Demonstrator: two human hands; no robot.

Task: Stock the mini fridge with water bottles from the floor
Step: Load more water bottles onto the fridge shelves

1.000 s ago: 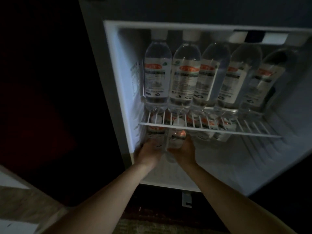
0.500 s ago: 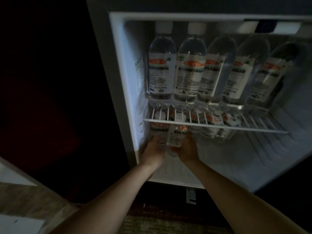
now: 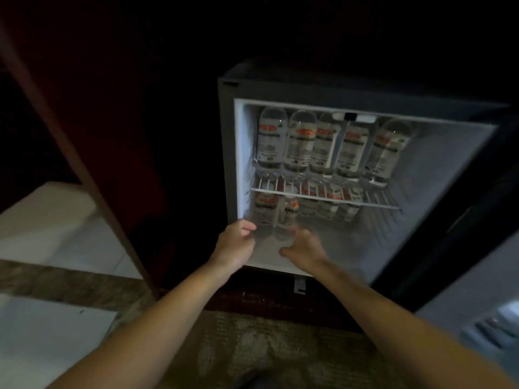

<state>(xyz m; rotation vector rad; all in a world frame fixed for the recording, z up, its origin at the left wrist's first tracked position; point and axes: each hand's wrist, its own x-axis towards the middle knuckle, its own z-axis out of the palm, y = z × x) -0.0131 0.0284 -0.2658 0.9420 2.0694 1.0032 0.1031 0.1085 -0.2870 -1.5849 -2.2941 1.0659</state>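
Note:
The open mini fridge (image 3: 239,153) has a wire shelf (image 3: 373,203) with several clear, red-labelled water bottles (image 3: 325,144) standing on it. Below the shelf stand more bottles (image 3: 327,207), and one front bottle (image 3: 286,217) stands near the left wall beside another (image 3: 263,211). My left hand (image 3: 236,244) hovers at the fridge's lower left edge, fingers loosely curled, holding nothing. My right hand (image 3: 304,248) is just in front of the front bottle, blurred, fingers apart and off the bottle.
The fridge door (image 3: 483,313) hangs open at the right, its inner rack showing. A dark wooden cabinet panel (image 3: 92,153) stands to the left. White floor tiles (image 3: 50,234) lie at the left and patterned carpet (image 3: 266,349) lies under my arms.
Both hands have let go of the lower bottles and drawn back toward the fridge's front edge. The view has pulled back, showing the whole fridge, door and floor.

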